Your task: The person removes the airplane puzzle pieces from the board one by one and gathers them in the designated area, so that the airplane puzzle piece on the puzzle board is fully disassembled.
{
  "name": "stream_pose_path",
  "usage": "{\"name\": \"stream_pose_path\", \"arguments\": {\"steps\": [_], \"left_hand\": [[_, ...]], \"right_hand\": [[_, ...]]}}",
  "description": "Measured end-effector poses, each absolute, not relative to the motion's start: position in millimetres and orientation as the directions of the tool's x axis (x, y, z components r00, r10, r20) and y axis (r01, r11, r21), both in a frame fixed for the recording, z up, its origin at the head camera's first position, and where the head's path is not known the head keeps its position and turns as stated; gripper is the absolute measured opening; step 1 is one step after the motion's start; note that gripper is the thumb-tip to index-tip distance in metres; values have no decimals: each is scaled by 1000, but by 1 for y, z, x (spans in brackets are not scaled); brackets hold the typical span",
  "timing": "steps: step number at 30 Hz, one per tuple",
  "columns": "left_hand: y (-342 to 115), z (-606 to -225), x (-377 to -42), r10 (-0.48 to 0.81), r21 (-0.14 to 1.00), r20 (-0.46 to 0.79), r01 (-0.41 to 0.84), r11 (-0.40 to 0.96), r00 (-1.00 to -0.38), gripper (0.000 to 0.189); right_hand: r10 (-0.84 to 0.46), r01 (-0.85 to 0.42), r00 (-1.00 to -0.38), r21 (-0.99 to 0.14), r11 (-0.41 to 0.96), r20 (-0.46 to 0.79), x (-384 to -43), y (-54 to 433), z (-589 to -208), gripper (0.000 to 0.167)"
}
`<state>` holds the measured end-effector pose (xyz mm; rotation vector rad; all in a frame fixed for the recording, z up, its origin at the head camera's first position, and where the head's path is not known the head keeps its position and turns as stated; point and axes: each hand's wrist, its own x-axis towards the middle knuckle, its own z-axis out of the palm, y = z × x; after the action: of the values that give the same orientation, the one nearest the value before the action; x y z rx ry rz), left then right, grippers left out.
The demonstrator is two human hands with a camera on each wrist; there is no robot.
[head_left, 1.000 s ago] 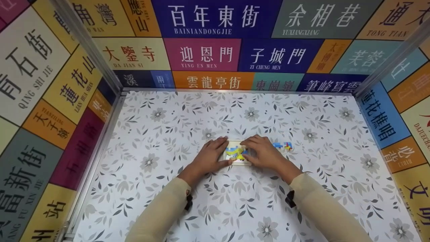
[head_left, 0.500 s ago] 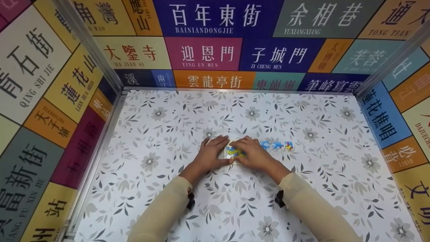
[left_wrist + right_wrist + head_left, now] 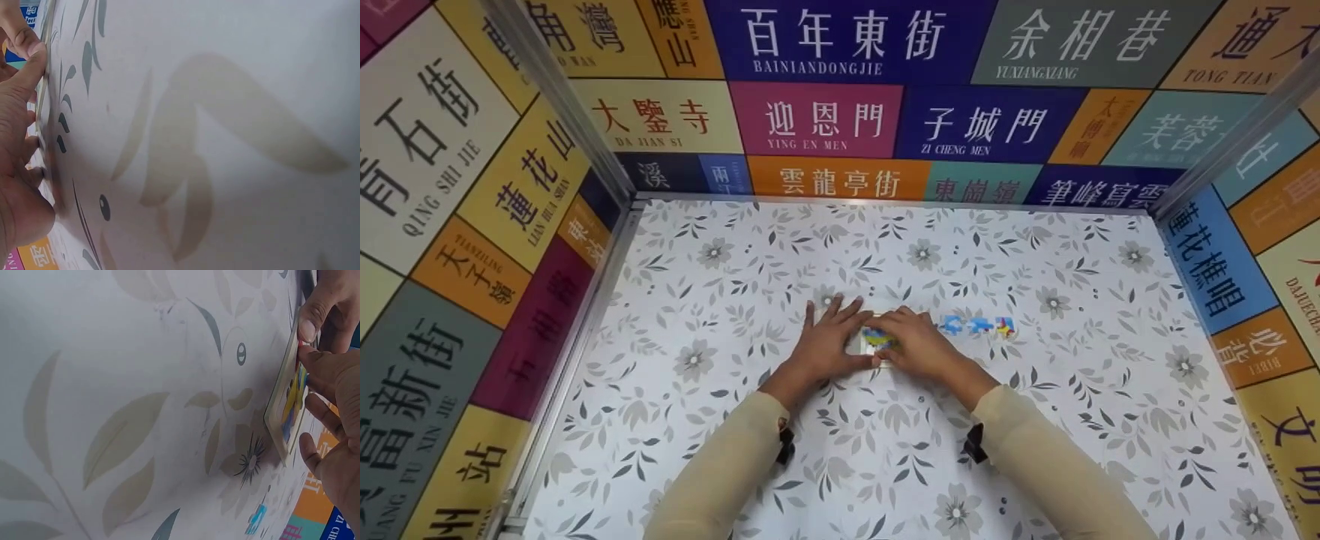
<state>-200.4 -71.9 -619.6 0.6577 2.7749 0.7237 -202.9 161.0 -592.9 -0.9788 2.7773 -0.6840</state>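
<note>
I see shallow puzzle tray (image 3: 275,424) lying on floral tabletop (image 3: 720,420) between person's hands, yellow-and-blue pieces (image 3: 292,399) inside. Left hand (image 3: 831,343) at tray's left end: fingers outstretched, unclenched, thumb at near edge. Right hand (image 3: 921,346) bent over tray's right part, thumb close by left thumb; whether fingers grasp piece, I cannot tell. Loose bluish pieces (image 3: 980,325), three visible, lie in row right of right hand. Lettered panels (image 3: 840,45) stand behind.

A white tabletop (image 3: 885,255) patterned with grey leaves and flowers is bearing a framed puzzle (image 3: 276,408); three partly blue pieces (image 3: 981,325) are lying in a row to its right.
</note>
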Motion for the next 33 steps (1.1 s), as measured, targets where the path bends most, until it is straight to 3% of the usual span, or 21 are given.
{"name": "stream_pose_path", "arguments": {"steps": [13,21,33], "left_hand": [[-69,-619,-201,453,491,-108,349,798,-885,91],[-69,-619,-201,446,496,-115,337,800,-888,92],[-70,-620,-202,449,514,-91,344,786,-889,91]], "right_hand": [[-609,-571,-790,-447,689,70,-203,153,-591,50],[-607,-558,-793,-470,684,59,-202,151,-592,35],[-624,-578,-777,-482,659,79,-201,151,-592,35]]}}
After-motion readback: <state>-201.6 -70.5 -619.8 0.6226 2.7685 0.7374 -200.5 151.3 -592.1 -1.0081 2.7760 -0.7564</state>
